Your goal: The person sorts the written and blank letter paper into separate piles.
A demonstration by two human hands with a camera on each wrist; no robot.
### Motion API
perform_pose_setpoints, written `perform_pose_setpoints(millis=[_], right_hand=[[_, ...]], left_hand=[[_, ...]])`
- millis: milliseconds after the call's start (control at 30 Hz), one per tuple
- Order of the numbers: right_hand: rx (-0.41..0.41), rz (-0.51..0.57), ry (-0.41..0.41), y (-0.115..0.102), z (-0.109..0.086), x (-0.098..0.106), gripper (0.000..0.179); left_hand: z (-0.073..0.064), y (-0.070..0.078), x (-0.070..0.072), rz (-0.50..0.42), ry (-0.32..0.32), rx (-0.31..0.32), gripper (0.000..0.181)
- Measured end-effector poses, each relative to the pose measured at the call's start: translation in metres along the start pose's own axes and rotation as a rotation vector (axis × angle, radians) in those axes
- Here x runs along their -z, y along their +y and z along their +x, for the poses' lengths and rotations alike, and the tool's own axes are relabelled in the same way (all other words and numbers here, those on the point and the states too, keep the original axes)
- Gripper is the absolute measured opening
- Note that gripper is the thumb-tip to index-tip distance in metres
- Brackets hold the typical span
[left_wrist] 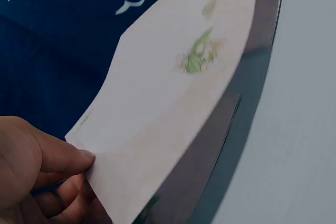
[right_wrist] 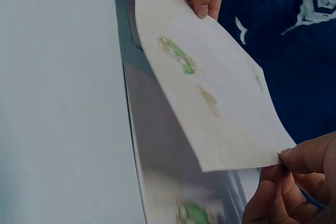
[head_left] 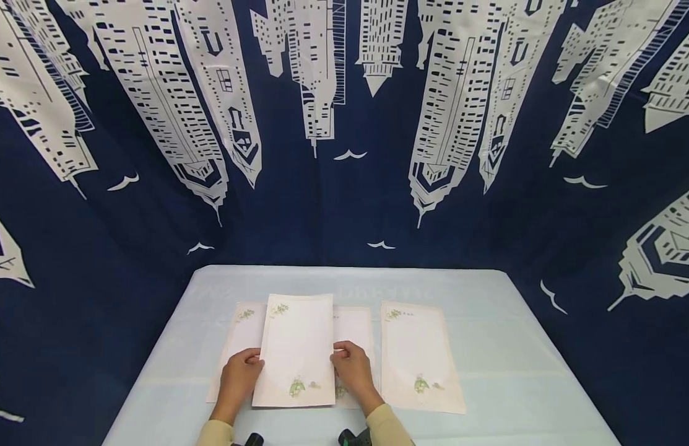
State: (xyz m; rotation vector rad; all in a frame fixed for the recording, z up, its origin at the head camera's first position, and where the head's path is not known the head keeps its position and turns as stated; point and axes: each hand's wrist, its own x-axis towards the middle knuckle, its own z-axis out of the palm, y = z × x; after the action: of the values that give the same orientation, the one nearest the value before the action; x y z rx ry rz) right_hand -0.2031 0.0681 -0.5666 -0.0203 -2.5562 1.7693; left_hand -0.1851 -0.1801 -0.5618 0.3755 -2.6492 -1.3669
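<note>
A cream sheet of paper (head_left: 297,353) with green plant prints at two corners is held up above the table between both hands. My left hand (head_left: 239,376) pinches its left edge between thumb and fingers. At the right edge, my right hand (head_left: 354,371) pinches it the same way. The wrist views show the sheet bowed and lifted off the papers beneath. Behind it, partly covered, lie a left sheet (head_left: 241,334) and a middle sheet (head_left: 355,322) of the same print.
Another matching sheet (head_left: 419,356) lies flat to the right of my right hand. The pale table (head_left: 517,365) ends at a dark blue cloth (head_left: 322,204) printed with white buildings and birds. Dark objects (head_left: 352,437) show near the wrists at the bottom edge.
</note>
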Motion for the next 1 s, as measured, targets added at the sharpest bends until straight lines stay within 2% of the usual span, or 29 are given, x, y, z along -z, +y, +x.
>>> perform_pose_setpoints(millis=[200, 333, 433, 567, 800, 1000], right_hand=[[0.020, -0.036, -0.049, -0.013, 0.007, -0.035, 0.017], [0.085, -0.038, -0.074, -0.024, 0.009, -0.054, 0.018], [0.090, -0.066, -0.114, -0.028, 0.010, -0.065, 0.021], [0.050, -0.117, -0.185, -0.030, 0.010, -0.074, 0.029], [0.014, -0.170, -0.247, -0.028, 0.010, -0.074, 0.042], [0.013, -0.212, -0.275, -0.027, 0.012, -0.070, 0.041]], left_hand=[[0.013, -0.018, 0.032, 0.077, -0.021, 0.058, 0.026], [0.018, -0.024, 0.048, 0.109, -0.016, 0.048, 0.027], [0.020, -0.027, 0.056, 0.121, -0.011, 0.048, 0.026], [0.024, -0.033, 0.058, 0.149, -0.006, 0.051, 0.025], [0.028, -0.036, 0.053, 0.195, 0.001, 0.066, 0.025], [0.026, -0.036, 0.050, 0.268, 0.050, 0.066, 0.025]])
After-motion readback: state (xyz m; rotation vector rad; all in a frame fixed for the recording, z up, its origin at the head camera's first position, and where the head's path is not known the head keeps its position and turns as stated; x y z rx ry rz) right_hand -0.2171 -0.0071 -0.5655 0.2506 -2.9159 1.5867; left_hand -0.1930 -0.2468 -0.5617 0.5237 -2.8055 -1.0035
